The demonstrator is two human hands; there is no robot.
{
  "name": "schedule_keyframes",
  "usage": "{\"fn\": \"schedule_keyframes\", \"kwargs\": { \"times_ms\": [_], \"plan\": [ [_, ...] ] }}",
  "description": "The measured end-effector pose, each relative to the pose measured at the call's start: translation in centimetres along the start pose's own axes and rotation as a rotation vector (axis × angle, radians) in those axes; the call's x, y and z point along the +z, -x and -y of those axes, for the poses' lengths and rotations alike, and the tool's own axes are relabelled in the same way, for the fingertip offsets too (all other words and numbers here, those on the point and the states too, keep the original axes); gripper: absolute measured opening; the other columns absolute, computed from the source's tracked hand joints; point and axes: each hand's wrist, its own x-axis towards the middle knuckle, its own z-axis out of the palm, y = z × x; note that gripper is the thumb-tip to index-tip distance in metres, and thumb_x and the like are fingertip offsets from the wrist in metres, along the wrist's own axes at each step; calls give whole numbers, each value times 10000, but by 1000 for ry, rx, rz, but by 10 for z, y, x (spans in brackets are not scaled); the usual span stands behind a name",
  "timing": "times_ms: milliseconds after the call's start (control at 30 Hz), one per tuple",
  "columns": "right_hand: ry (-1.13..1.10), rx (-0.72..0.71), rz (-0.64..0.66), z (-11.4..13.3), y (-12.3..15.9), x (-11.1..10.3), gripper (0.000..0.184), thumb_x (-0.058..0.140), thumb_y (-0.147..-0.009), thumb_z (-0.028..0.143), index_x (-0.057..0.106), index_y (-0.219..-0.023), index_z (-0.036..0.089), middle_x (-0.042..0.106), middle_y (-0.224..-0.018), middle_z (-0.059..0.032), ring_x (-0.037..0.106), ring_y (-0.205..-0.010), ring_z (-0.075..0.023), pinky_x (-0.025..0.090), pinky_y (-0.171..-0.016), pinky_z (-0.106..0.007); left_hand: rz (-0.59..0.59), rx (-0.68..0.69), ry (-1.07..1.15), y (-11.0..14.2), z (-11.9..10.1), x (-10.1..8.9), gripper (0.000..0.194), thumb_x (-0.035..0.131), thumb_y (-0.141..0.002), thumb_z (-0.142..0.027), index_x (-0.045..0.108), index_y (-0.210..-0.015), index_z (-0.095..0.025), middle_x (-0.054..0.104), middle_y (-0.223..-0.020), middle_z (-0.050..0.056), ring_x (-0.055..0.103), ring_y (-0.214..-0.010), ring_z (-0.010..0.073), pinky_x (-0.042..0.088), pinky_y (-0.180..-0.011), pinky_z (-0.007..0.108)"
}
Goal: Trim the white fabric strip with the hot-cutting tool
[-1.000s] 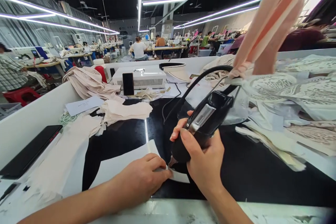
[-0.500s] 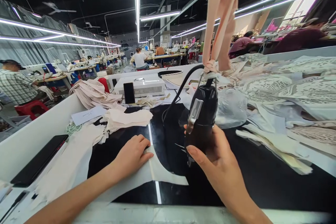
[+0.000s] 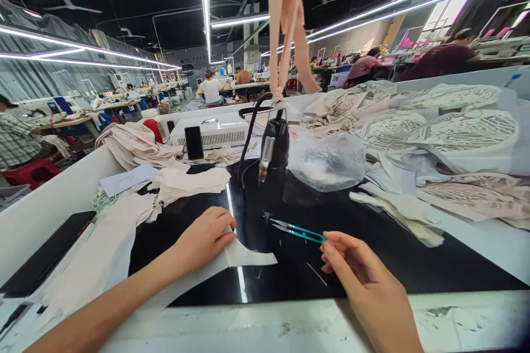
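Observation:
My left hand (image 3: 207, 234) is closed on the upper edge of a white fabric piece (image 3: 250, 257) with a curved edge, its thumb and forefinger together at the cloth. The rest of that piece runs down under my forearm. In my right hand (image 3: 362, 273), the fingertips pinch the rear end of teal thread snips (image 3: 300, 231). Their slim metal blades point left over the black work surface (image 3: 298, 281). Just beyond the blade tips, a black handheld power tool (image 3: 275, 154) with a metal clip hangs upright on pink fabric strips (image 3: 285, 27).
A stack of white cut pieces (image 3: 99, 248) and a dark power bank or phone (image 3: 45, 253) lie at left. Behind stand a phone (image 3: 194, 142) and white box (image 3: 223, 131). A clear plastic bag (image 3: 327, 160) and lacy pieces (image 3: 464, 132) lie right. People sit at machines beyond.
My right hand has let go of the black tool, which now hangs free, and moved lower right; it now holds teal snips. My left hand stays on the fabric. The view has shifted.

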Motion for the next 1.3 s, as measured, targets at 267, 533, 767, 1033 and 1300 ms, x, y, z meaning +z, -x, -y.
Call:
{"fn": "schedule_keyframes", "kwargs": {
  "times_ms": [267,533,767,1033,1300],
  "plan": [
    [-137,30,100,9,4,10,475,843,-850,692,813,-930,225,718,-704,-16,662,-569,-187,613,-545,-300,85,132,43,0,-12,14,128,620,-1103,-133,653,-1006,-211,720,-1198,66,713,-1136,225,596,-1009,346],
    [-50,-46,199,-1,9,26,423,690,-1024,629,776,-1009,215,683,-766,9,622,-622,-153,538,-572,-279,177,-1,-93,6,-20,9,277,408,-1122,-248,616,-941,-224,709,-961,71,723,-885,263,523,-835,372],
    [-2,-41,288,-11,6,35,278,711,-1113,454,738,-1132,178,748,-965,-9,707,-751,-146,638,-707,-312,240,-114,-24,14,-32,-7,233,462,-1008,-378,638,-1099,-255,692,-896,27,699,-815,231,448,-754,301],
    [37,-60,321,-13,1,41,274,736,-1101,423,741,-1229,180,779,-1154,-58,768,-927,-196,682,-831,-382,308,-300,-29,29,-41,-27,314,575,-895,-523,488,-812,-233,507,-720,-37,425,-658,166,255,-628,267],
    [91,-86,335,-11,-1,44,290,737,-1099,419,738,-1280,192,774,-1251,-80,775,-1020,-222,685,-899,-423,280,-271,113,34,-52,-37,510,531,-872,-710,424,-753,-226,384,-743,-34,353,-719,172,265,-644,265]
  ]
}}
